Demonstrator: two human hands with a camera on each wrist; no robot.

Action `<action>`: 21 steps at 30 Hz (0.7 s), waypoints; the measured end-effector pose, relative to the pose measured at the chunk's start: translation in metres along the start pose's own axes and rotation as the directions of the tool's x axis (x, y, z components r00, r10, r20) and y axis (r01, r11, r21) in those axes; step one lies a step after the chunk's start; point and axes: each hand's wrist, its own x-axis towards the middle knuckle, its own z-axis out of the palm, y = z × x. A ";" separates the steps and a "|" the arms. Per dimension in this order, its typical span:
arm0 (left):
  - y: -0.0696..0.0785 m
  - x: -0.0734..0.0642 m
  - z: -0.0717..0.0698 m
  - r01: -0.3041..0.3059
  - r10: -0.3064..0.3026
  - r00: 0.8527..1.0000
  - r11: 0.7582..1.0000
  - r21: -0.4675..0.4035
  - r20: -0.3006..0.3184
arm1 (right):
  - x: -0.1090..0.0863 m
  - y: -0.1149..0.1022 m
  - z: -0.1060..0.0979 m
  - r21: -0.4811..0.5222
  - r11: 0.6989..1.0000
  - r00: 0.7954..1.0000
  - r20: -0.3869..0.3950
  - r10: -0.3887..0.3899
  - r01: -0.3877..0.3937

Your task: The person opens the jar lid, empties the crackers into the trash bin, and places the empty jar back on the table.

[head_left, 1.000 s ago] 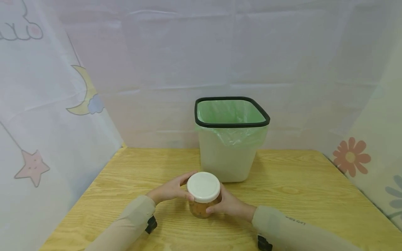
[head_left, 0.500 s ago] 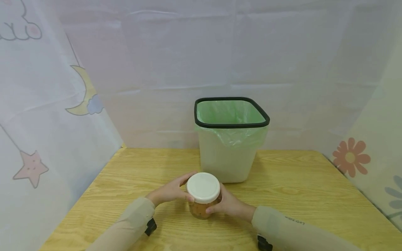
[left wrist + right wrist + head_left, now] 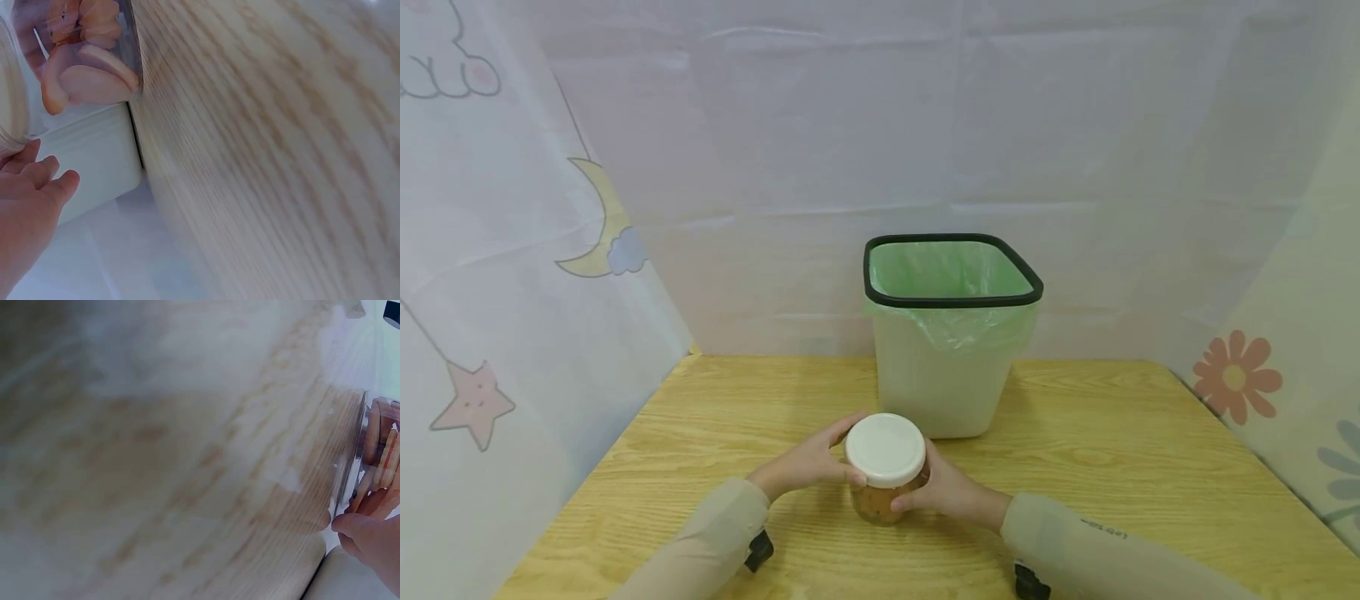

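In the head view, a glass jar (image 3: pixel 872 502) sits upright on the wooden worktop (image 3: pixel 1112 467) near the middle of the picture, its round white lid (image 3: pixel 886 450) on top. The left hand (image 3: pixel 808 460) has its grip around the lid from the left, thumb at the near edge and fingers reaching round the far side. The right hand (image 3: pixel 953 488) has its grip around the glass from the right, thumb across the near face. Both sleeves (image 3: pixel 722 521) are pale, with small black blocks (image 3: pixel 760 552) under the wrists. Beyond the jar and a little to the right stands a white bin (image 3: pixel 942 387) with a black rim, lined with a green bag (image 3: pixel 955 271). Pale printed sheets (image 3: pixel 820 125) surround the worktop, showing a moon (image 3: pixel 598 229), a star (image 3: pixel 475 404) and a red flower (image 3: pixel 1236 377).

In the left wrist view, the left hand's fingertips touch the lid's rim. Peach-coloured pieces (image 3: pixel 94 81) show through the glass; what they are I cannot tell. The bin's pale wall is behind.

In the right wrist view, the jar stands at the right edge, the right thumb (image 3: pixel 359 526) pressed against its glass near the base. Wood grain fills much of the rest, blurred.
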 end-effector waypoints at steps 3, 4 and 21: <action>0.000 -0.001 0.001 -0.003 0.003 1.000 1.000 0.003 -0.006 | 0.000 0.000 0.000 -0.005 1.000 1.000 0.004 0.001 0.000; 0.000 -0.001 0.001 -0.005 0.005 1.000 1.000 0.005 -0.006 | 0.000 0.000 0.000 -0.008 1.000 1.000 0.005 0.001 -0.001; 0.001 -0.003 0.006 -0.004 0.005 0.998 1.000 0.022 -0.058 | -0.001 0.000 0.000 -0.007 1.000 1.000 -0.006 -0.005 0.005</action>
